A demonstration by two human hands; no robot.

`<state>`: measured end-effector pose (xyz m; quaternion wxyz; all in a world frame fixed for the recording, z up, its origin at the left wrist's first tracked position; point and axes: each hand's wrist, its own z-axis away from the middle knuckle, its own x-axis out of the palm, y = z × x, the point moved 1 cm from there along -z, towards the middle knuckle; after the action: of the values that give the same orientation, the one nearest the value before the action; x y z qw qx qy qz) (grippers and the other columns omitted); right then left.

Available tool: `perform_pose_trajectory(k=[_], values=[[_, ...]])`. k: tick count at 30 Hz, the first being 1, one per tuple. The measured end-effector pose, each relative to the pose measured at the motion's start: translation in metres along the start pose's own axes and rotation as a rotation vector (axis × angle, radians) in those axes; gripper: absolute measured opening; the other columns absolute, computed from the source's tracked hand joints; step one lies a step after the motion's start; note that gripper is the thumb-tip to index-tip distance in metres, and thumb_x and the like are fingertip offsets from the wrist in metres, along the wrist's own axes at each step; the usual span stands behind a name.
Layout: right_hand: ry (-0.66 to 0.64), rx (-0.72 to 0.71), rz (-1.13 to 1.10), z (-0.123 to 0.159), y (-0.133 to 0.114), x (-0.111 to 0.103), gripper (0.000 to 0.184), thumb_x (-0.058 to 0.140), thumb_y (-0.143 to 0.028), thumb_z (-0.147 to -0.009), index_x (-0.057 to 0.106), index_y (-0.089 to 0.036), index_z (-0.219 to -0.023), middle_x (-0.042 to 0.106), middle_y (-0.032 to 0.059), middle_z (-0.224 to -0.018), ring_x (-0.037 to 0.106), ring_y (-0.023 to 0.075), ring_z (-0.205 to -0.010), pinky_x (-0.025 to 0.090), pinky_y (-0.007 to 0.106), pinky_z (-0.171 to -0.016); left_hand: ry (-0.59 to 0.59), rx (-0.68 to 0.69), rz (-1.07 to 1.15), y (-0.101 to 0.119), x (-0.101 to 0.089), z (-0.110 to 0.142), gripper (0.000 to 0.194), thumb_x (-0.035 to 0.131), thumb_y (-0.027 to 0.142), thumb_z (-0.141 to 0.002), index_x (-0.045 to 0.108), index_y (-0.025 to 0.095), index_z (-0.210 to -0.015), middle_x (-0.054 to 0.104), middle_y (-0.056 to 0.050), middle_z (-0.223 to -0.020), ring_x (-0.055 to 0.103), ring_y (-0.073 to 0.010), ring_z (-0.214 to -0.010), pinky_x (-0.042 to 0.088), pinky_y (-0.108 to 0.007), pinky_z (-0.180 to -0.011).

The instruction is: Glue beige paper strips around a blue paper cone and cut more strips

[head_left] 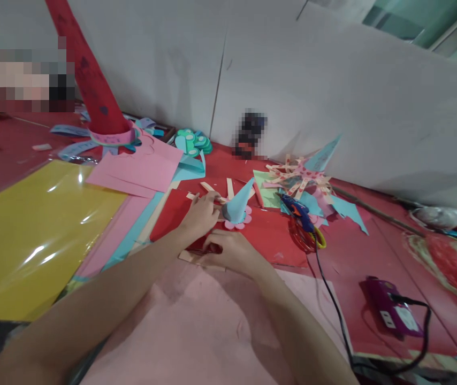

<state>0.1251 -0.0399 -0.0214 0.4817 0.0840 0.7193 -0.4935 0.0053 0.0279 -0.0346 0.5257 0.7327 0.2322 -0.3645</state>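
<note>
A small blue paper cone (238,204) stands on a pink scalloped paper base (234,224), with cream paper strips (229,187) sticking out around it. Against the left side of this cone craft is my left hand (201,215), its fingers bent and closed at the edge; the fingertips are partly hidden. My right hand (232,251) is just in front of the craft, thumb and fingers curled together at a cream paper strip (188,257). Beneath the craft lies red card (280,235), and a large pink sheet (196,321) covers the table in front.
To the right lie a blue glue gun (298,211), yellow-handled scissors (320,238) and a purple power strip (391,307) with a black cord. A second cone craft (320,160) sits behind. Leftward are a tall red cone (98,96), pink sheets (140,166) and a yellow pack (47,230).
</note>
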Motion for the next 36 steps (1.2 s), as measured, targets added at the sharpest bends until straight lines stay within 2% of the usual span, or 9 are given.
perform_pose_trajectory(k=[4,9,15,19,23,26,29,32,36], values=[[-0.026,-0.090,0.008,0.001,-0.009,0.000,0.030,0.066,-0.044,-0.071,0.060,-0.019,-0.086,0.062,0.0010,-0.088,0.054,0.0107,-0.074,0.034,0.020,-0.058,-0.009,-0.010,-0.014,0.001,-0.001,0.000,0.035,0.035,0.009,-0.074,0.048,0.016,-0.105,0.059,-0.010,-0.112,0.049,-0.0194,-0.113,0.018,-0.044,-0.107],[-0.059,-0.100,0.017,0.003,-0.012,-0.002,0.018,0.065,-0.033,-0.074,0.060,-0.020,-0.084,0.059,-0.0019,-0.082,0.052,0.0080,-0.068,0.033,0.019,-0.055,-0.007,0.008,-0.025,0.002,-0.001,0.001,0.036,0.036,0.008,-0.073,0.048,0.018,-0.106,0.058,-0.009,-0.116,0.049,-0.0194,-0.113,0.019,-0.045,-0.106],[0.006,-0.135,0.097,0.005,-0.009,0.003,0.014,0.059,-0.031,-0.079,0.060,-0.019,-0.085,0.054,0.0015,-0.095,0.051,0.0085,-0.076,0.032,0.020,-0.055,0.039,0.007,0.022,-0.002,-0.001,-0.002,0.036,0.037,0.006,-0.073,0.047,0.017,-0.106,0.063,-0.008,-0.105,0.053,-0.0192,-0.107,0.026,-0.043,-0.104],[-0.016,-0.062,-0.063,0.003,-0.007,0.001,0.008,0.060,-0.026,-0.078,0.060,-0.020,-0.083,0.055,0.0010,-0.095,0.052,0.0095,-0.078,0.037,0.020,-0.061,0.086,-0.016,0.162,-0.003,-0.001,-0.003,0.033,0.038,0.005,-0.072,0.047,0.017,-0.102,0.061,-0.009,-0.107,0.054,-0.0179,-0.105,0.038,-0.037,-0.096],[-0.096,0.104,-0.431,0.003,0.008,-0.015,0.011,0.061,-0.029,-0.076,0.060,-0.019,-0.081,0.057,-0.0023,-0.072,0.050,0.0080,-0.059,0.038,0.020,-0.055,0.275,-0.001,0.354,0.003,-0.011,0.000,0.022,0.038,0.014,-0.081,0.046,0.018,-0.102,0.059,-0.008,-0.105,0.056,-0.0148,-0.100,0.045,-0.031,-0.085],[0.211,0.187,-0.526,0.007,0.028,-0.036,0.015,0.065,-0.031,-0.071,0.059,-0.018,-0.075,0.057,-0.0018,-0.071,0.048,0.0082,-0.060,0.037,0.021,-0.057,0.352,0.072,0.420,0.008,-0.020,0.004,0.020,0.035,0.025,-0.087,0.047,0.018,-0.102,0.061,-0.005,-0.091,0.058,-0.0137,-0.089,0.045,-0.030,-0.082],[0.403,0.222,-0.544,0.013,0.042,-0.050,0.018,0.064,-0.033,-0.072,0.056,-0.018,-0.075,0.055,-0.0026,-0.066,0.046,0.0084,-0.059,0.034,0.021,-0.057,0.186,0.154,0.512,0.012,-0.021,0.008,0.025,0.031,0.031,-0.089,0.050,0.018,-0.098,0.060,-0.002,-0.078,0.059,-0.0125,-0.075,0.046,-0.027,-0.073],[0.400,0.237,-0.526,0.013,0.044,-0.052,0.017,0.065,-0.033,-0.071,0.056,-0.018,-0.074,0.056,-0.0024,-0.066,0.047,0.0082,-0.058,0.033,0.022,-0.056,-0.002,0.202,0.578,0.017,-0.017,0.012,0.025,0.034,0.034,-0.088,0.052,0.019,-0.097,0.060,0.000,-0.077,0.059,-0.0114,-0.070,0.046,-0.024,-0.068],[0.367,0.248,-0.576,0.008,0.038,-0.046,0.022,0.068,-0.033,-0.066,0.057,-0.018,-0.077,0.061,0.0000,-0.074,0.054,0.0106,-0.067,0.036,0.022,-0.058,-0.078,0.179,0.529,0.022,-0.015,0.013,0.012,0.050,0.029,-0.080,0.057,0.020,-0.083,0.061,0.003,-0.069,0.058,-0.0106,-0.064,0.044,-0.022,-0.064]])
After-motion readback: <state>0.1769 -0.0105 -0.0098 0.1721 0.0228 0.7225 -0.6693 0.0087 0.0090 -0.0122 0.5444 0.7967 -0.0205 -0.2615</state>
